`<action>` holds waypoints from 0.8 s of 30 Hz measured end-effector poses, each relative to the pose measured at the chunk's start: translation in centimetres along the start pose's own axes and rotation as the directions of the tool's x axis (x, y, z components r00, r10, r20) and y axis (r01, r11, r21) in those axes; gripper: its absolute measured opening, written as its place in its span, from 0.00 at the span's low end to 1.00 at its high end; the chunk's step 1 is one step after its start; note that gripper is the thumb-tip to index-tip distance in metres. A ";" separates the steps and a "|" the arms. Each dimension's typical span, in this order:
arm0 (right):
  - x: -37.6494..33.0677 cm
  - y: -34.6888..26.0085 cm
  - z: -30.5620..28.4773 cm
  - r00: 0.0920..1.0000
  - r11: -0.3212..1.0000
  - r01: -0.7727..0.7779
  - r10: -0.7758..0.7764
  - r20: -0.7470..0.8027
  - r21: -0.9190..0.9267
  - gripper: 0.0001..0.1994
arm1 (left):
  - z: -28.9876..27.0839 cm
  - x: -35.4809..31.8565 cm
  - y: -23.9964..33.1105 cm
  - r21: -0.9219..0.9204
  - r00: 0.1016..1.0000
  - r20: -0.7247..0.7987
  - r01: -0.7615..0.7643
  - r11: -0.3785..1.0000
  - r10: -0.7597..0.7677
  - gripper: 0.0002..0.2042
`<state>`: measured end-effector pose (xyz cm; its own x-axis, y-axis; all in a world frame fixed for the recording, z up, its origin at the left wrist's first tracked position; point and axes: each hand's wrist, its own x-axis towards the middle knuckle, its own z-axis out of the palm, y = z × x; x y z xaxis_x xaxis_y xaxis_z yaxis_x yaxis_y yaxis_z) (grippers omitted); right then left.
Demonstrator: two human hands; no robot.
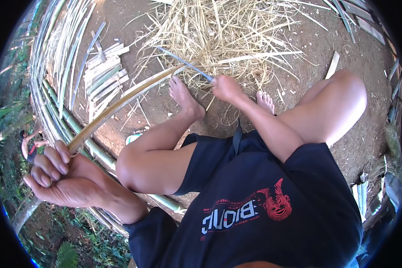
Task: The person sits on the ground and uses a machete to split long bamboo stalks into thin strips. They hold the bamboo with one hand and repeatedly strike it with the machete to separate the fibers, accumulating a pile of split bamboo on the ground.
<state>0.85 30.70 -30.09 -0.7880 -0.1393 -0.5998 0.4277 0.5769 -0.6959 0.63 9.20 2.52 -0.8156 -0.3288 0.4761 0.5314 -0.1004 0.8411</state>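
Note:
A long split bamboo strip point(127, 97) slants from the left up toward the middle of the head view. At its lower end my left hand point(71, 178) is closed around it, palm turned up and fingers curled. My right hand point(228, 88) grips a knife by its handle, which the fist mostly hides. The narrow knife blade point(181, 60) points up and left and crosses the strip's far end. Whether the edge touches the strip, I cannot tell. Beneath both lies a pile of pale bamboo shavings point(228, 31), spread in front of my bare feet.
Short split bamboo pieces point(105, 80) are stacked to the left on the dirt ground point(134, 116). Long bamboo poles point(67, 118) and thin strips point(64, 49) run along the left side. Another person point(30, 145) is beyond them. Cut pieces point(361, 198) lie at the right.

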 end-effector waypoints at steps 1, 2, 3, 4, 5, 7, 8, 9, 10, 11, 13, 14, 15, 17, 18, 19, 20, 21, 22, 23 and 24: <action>0.5 0.2 -0.3 0.999 1.000 -0.027 0.027 0.019 -0.013 0.11 | -0.1 0.7 -0.1 -0.012 0.999 0.036 0.000 1.000 0.001 0.20; 0.9 0.3 -0.5 0.998 0.998 -0.055 0.056 0.038 -0.026 0.12 | 0.0 1.4 -0.3 -0.025 0.997 0.071 0.001 1.000 0.001 0.20; -0.1 -0.4 -0.7 1.000 1.000 -0.001 0.001 0.016 -0.002 0.12 | 0.0 1.8 -0.7 -0.035 0.996 0.092 0.007 0.999 -0.004 0.20; -1.8 -1.8 -0.8 0.999 0.998 0.054 -0.054 -0.008 0.019 0.12 | -0.1 2.4 -1.0 -0.032 0.996 0.083 0.016 0.999 -0.013 0.19; -2.7 -2.6 -0.8 0.993 0.993 0.111 -0.109 -0.040 0.037 0.12 | 0.0 3.2 -1.3 -0.035 0.997 0.078 0.022 0.999 -0.019 0.19; -2.5 -1.9 0.6 0.985 0.985 0.168 -0.165 -0.058 0.049 0.12 | 0.0 4.4 -1.4 0.000 0.998 0.051 0.022 1.000 -0.022 0.19; -1.8 -1.6 0.6 0.989 0.990 0.129 -0.125 -0.075 0.062 0.11 | -0.1 4.6 -1.8 0.040 0.999 0.035 0.019 0.999 -0.020 0.19; 0.1 0.9 1.5 0.995 0.997 0.078 -0.077 -0.056 0.019 0.11 | 0.0 5.2 -2.2 0.072 0.999 0.032 0.022 0.997 -0.024 0.18; 2.9 4.5 2.2 0.998 0.998 0.047 -0.048 -0.048 -0.031 0.10 | 0.4 5.7 -2.4 0.098 1.000 0.028 0.003 0.995 -0.006 0.18; 4.8 8.2 2.3 0.997 0.996 -0.042 0.036 -0.071 -0.084 0.10 | 0.5 5.9 -2.4 0.103 1.000 0.017 0.005 0.995 -0.007 0.18; 5.8 9.9 2.7 0.985 0.982 -0.164 0.158 -0.073 -0.089 0.11 | -1.0 7.2 -2.5 0.016 0.996 0.072 0.057 0.998 -0.058 0.17; 5.8 9.4 2.9 0.981 0.981 -0.190 0.188 -0.048 -0.048 0.12 | -1.4 7.8 -2.5 -0.023 0.992 0.099 0.084 0.996 -0.081 0.17; 5.3 9.4 2.9 0.974 0.974 -0.227 0.226 -0.018 -0.021 0.13 | -1.2 8.0 -3.1 0.001 0.996 0.053 0.076 0.997 -0.076 0.17; 3.9 6.9 3.3 0.971 0.967 -0.238 0.235 0.048 0.087 0.13 | -1.1 8.5 -3.7 0.066 0.999 -0.031 0.019 0.998 -0.017 0.17; 3.2 5.3 3.1 0.968 0.957 -0.250 0.241 0.075 0.147 0.14 | -0.6 8.6 -4.0 0.112 0.996 -0.088 -0.008 0.994 0.018 0.18; 2.4 4.0 2.6 0.984 0.975 -0.174 0.167 0.058 0.142 0.14 | -0.4 8.6 -4.3 0.112 0.996 -0.087 -0.017 0.994 0.027 0.19; 1.5 2.6 2.1 0.995 0.986 -0.097 0.091 0.050 0.136 0.14 | -0.4 8.3 -4.5 0.121 0.996 -0.086 -0.023 0.992 0.034 0.20; 0.2 1.0 2.0 0.999 0.990 -0.019 0.012 0.048 0.137 0.13 | -0.5 8.1 -4.2 0.138 0.996 -0.082 -0.030 0.990 0.042 0.22; -1.2 -0.8 2.0 0.995 0.979 0.099 -0.102 0.005 0.179 0.13 | -1.0 8.0 -3.8 0.124 0.997 -0.068 -0.022 0.992 0.031 0.23; -2.5 -2.6 1.8 0.975 0.951 0.223 -0.217 -0.049 0.215 0.12 | -1.7 8.1 -3.3 0.107 0.998 -0.051 -0.021 0.994 0.026 0.25; -3.8 -4.3 1.2 0.953 0.922 0.301 -0.298 -0.050 0.244 0.11 | -2.1 8.0 -3.3 0.083 0.999 -0.034 -0.005 0.997 0.007 0.26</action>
<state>2.53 27.80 -25.28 -0.9008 -0.2646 -0.3444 0.2650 0.2932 -0.9186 -7.13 4.98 3.02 -0.8034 -0.3612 0.4733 0.5144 -0.0207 0.8573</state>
